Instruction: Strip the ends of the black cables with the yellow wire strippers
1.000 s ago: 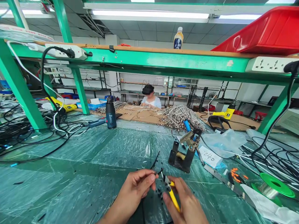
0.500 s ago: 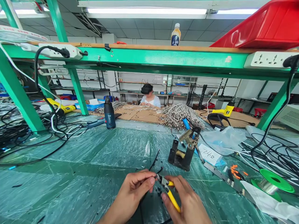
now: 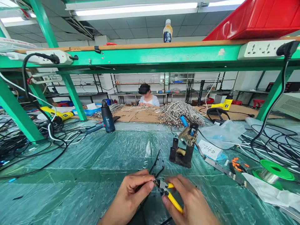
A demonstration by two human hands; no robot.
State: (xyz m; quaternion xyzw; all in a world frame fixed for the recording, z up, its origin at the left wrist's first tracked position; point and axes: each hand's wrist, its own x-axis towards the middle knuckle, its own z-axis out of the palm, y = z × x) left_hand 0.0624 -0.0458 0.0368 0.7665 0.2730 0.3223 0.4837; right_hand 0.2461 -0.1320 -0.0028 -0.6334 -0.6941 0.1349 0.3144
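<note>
Yellow-handled cutting pliers [image 3: 173, 201] lie in my right hand [image 3: 188, 195], whose fingers wrap round the handles. Their jaws point left and meet the tip of a black cable at my left fingertips. My left hand [image 3: 133, 193] pinches this thin black cable [image 3: 155, 161] between thumb and forefinger; part of it runs up and away over the green mat and the rest passes beneath the hand. Small black scraps lie on the mat around the jaws. Just beyond my hands stands a black soldering-iron stand [image 3: 181, 153] with a blue-handled iron [image 3: 184, 121] in it.
A dark heat gun [image 3: 107, 117] stands at the back left, near tangled black cables [image 3: 14, 131]. Behind the stand lies a heap of grey wires [image 3: 182, 112]. At right are a green solder spool [image 3: 272, 173] and a steel ruler [image 3: 222, 171]. A person sits across the bench.
The view has tilted and shifted slightly. The plier jaws have moved a little against the cable tip, and both hands keep their holds.
</note>
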